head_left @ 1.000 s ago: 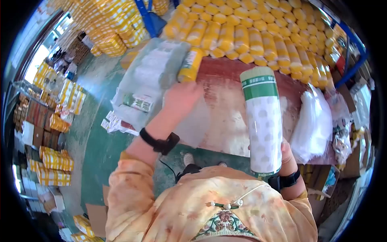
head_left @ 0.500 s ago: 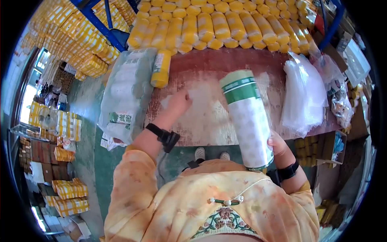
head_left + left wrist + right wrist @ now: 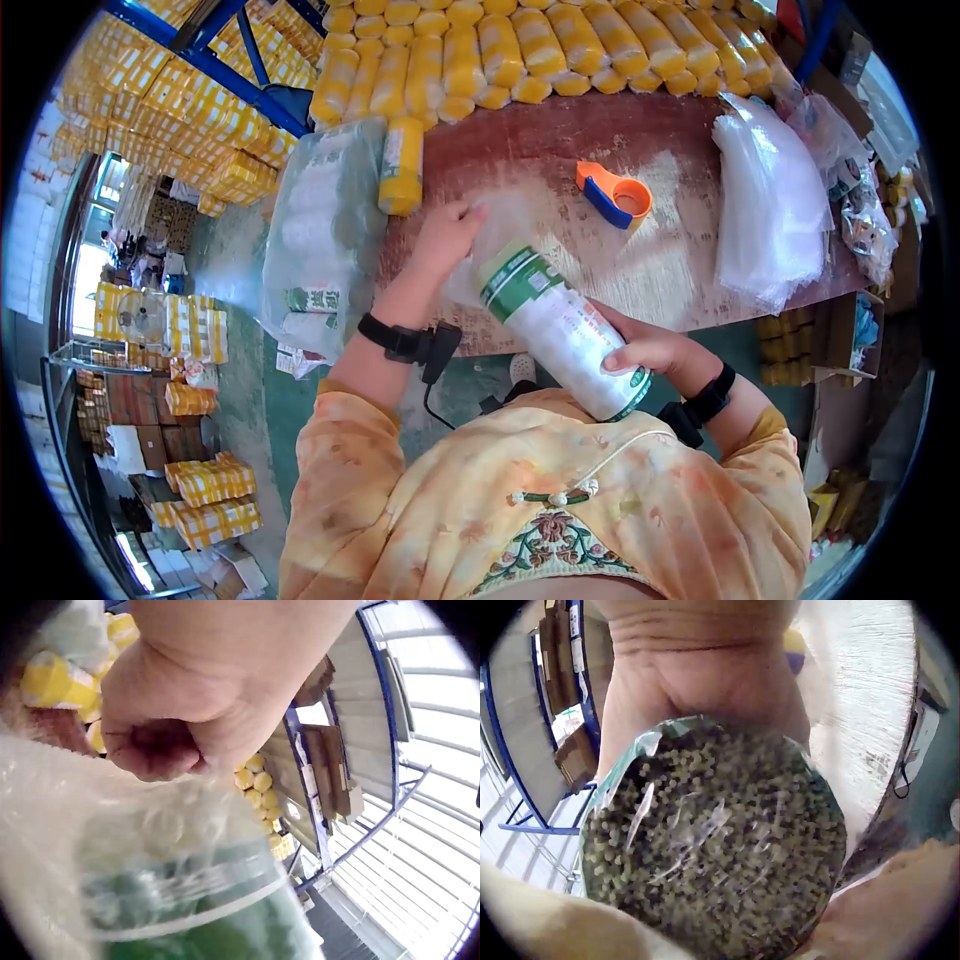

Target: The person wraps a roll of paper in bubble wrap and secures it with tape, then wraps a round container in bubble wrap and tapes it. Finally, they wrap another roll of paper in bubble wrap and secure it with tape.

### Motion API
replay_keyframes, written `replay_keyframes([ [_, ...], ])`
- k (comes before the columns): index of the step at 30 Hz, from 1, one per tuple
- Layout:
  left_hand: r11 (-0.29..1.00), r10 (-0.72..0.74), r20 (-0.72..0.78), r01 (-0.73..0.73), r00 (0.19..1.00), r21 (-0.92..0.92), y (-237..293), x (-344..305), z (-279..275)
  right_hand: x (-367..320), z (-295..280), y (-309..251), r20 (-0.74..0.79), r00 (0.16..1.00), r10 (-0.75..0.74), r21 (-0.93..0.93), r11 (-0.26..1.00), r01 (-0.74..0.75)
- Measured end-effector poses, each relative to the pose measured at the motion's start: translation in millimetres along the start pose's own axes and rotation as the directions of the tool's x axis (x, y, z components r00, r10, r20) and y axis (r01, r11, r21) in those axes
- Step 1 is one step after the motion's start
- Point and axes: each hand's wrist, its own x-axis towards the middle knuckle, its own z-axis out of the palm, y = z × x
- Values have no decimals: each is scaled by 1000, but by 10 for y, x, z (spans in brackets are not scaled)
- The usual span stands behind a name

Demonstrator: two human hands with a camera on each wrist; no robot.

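My right hand (image 3: 645, 340) grips a cylindrical pack (image 3: 565, 335) in white and green wrapping, tilted with its green-banded end toward the left hand. In the right wrist view, its near end shows many small greenish stick ends under clear film, like dried noodles. My left hand (image 3: 447, 238) pinches the edge of a clear plastic bag (image 3: 510, 220), its fingers curled in the left wrist view. The bag hangs close by the pack's upper end and overlaps it in that view. An orange and blue tape dispenser (image 3: 605, 203) lies on the table beyond the pack.
A large clear bag of white packs (image 3: 325, 230) lies at the table's left, beside a yellow pack (image 3: 401, 165). Rows of yellow packs (image 3: 545, 45) line the back. A stack of clear plastic bags (image 3: 770, 210) lies at right. Blue rack posts (image 3: 255, 95) rise behind.
The pack has swung from near upright to leaning left, its top now near the left hand. The tape dispenser, hidden behind it before, has come into view. The plastic now spreads beside the pack's top.
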Motion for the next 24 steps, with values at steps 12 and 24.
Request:
replay_keyframes([
  [12,579,275,503,-559,820,594,549,-748,362,-15,-167,252,-136,989,-60,30,997,65],
  [24,526,847,-294,-621,442,581,561,-845,505,164,-203,-67,-152,978,-144,-213,971,110],
])
